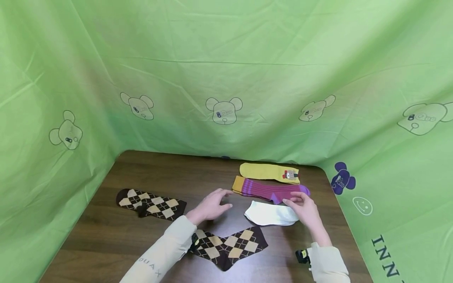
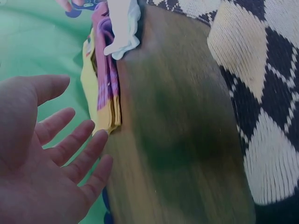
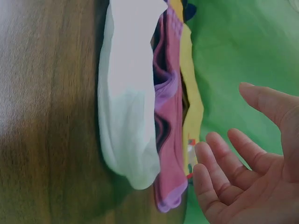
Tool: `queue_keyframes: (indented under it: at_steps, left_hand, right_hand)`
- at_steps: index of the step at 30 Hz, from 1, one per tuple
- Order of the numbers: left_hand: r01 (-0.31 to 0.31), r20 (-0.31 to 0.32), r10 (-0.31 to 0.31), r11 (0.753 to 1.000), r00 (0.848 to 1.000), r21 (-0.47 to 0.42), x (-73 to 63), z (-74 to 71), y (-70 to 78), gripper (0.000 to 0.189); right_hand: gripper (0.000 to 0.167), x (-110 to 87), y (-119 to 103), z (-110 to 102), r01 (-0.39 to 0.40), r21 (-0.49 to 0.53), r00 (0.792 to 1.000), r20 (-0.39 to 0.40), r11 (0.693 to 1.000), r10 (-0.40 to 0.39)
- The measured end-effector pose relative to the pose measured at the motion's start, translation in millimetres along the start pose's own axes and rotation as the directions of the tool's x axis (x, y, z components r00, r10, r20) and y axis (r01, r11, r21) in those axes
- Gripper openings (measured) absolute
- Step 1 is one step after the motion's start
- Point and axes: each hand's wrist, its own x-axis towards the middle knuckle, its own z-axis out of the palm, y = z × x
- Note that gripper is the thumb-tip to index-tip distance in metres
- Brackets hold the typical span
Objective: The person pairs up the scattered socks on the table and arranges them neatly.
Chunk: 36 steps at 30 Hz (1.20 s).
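Note:
My left hand hovers over the table's middle, fingers spread and slightly bent, with nothing in it. The left wrist view shows its empty palm. Above the right end of the white socks is my right hand, loosely bent and also empty. Behind the white socks lie purple socks with mustard cuffs, then yellow socks with an animal figure. One brown argyle sock lies at the left; another argyle sock lies near the front, partly hidden by my left sleeve.
The brown wooden table carries all the socks. A green curtain with bear prints stands round its back and sides. Dark wrist cameras sit at both cuffs.

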Motion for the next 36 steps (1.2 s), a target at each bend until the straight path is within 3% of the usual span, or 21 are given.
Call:
queue_keyframes:
  at_steps: [9,15,21,28,36]
  left_hand:
    - [-0.022,-0.003,0.022,1.0,1.0,0.002,-14.6,-10.8,-7.7,0.049]
    - [-0.019,0.016,0.02,0.999,1.0,-0.05,-29.4,-13.9,-11.3,0.048]
    - [-0.024,0.03,0.026,0.999,0.999,-0.048,-44.1,-13.6,-16.3,0.052]
    - [-0.045,0.075,0.045,0.999,0.996,-0.005,-58.7,-13.6,-26.7,0.056]
    - [-0.062,0.148,0.064,0.998,0.987,-0.016,-69.9,-18.6,-38.6,0.039]
  right_hand:
    - [0.058,-4.0,-10,6,0.044,-0.001,0.999,0.021,0.999,-0.044]
    - [0.052,-7.8,-15,16,0.072,0.024,0.996,0.053,0.997,-0.074]
    - [0.048,-13.6,-16,27,0.082,0.033,0.991,0.103,0.996,-0.085]
    - [0.043,-23.6,-17,38,0.115,0.006,0.979,0.166,0.993,-0.114]
    - [0.038,-35.6,-15,50,0.147,0.046,0.962,0.225,0.988,-0.154]
